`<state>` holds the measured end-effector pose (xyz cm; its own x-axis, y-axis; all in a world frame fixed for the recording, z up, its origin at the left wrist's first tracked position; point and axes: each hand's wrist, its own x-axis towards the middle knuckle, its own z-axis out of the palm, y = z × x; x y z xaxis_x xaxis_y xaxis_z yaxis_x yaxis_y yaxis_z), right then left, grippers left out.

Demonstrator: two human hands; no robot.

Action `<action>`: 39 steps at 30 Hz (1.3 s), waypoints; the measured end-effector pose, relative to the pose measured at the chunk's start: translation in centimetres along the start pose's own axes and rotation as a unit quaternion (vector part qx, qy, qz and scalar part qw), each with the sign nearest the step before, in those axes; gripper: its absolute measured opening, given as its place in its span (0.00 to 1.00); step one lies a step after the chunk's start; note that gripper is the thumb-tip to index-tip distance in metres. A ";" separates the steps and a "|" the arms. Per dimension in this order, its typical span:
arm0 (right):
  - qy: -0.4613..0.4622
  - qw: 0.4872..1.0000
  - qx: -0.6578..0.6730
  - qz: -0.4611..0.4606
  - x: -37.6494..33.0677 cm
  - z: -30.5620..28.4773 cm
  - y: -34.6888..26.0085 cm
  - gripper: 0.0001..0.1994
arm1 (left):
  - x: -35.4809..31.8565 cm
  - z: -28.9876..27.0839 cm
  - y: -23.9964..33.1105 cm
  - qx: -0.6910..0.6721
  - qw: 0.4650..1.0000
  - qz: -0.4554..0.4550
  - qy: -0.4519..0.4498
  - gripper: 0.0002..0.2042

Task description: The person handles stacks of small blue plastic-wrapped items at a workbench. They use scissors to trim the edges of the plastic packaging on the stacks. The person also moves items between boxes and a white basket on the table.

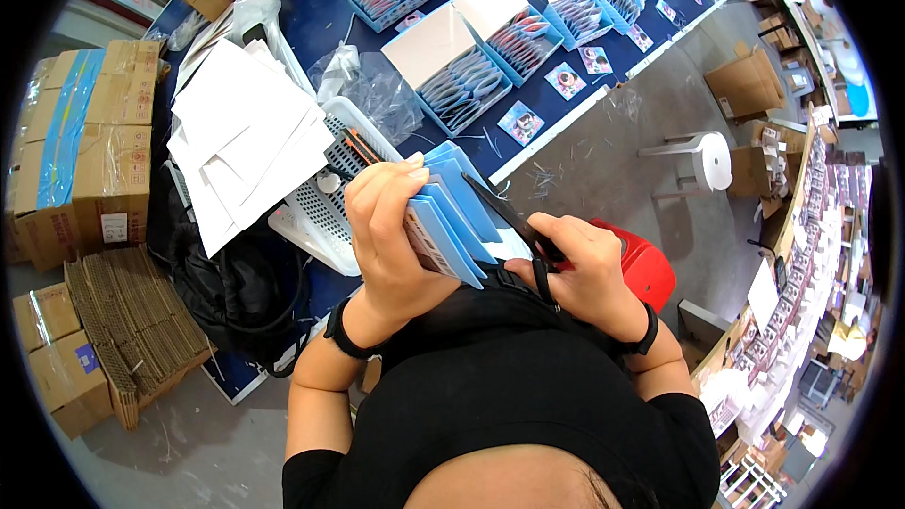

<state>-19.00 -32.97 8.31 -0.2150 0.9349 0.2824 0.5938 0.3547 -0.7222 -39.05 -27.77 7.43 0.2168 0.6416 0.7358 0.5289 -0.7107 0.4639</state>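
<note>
Black T-shirt fabric fills the foreground as a person works at waist height beside a blue-topped table, a dark band on each wrist. Held in front of the body, a fanned stack of light-blue cardboard pieces sits firmly in the left hand, fingers wrapped over its upper left edge, its long axis slanting from upper left down to the right, toward the body, a printed face turned outward at the lower left. Closed around the handles of black scissors, the right hand aims their long axis up and to the left, the tip pointing away from the body, the blades lying against the stack; whether they are parted cannot be told. Beyond the left hand stands a white plastic basket, with loose white sheets beside it. Farther along the table, light-blue display boxes hold rows of packets near square printed cards, while a white stool stands on the floor to the right
</note>
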 end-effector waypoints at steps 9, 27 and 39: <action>0.006 1.000 0.006 -0.010 0.2 0.4 0.3 0.19 | -0.1 -0.4 -0.1 0.015 1.000 -0.004 -0.008 0.35; 0.014 1.000 0.015 0.006 1.0 0.7 -0.3 0.19 | -0.5 0.1 -0.3 0.003 1.000 0.026 -0.014 0.35; 0.016 0.999 0.033 0.010 0.9 0.5 -0.1 0.19 | -0.3 0.3 0.1 0.004 1.000 0.020 -0.012 0.35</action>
<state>-19.66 -32.14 8.37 -0.1778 0.9416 0.2859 0.5448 0.3362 -0.7683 -38.82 -27.94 7.03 0.2572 0.6198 0.7414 0.5268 -0.7331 0.4301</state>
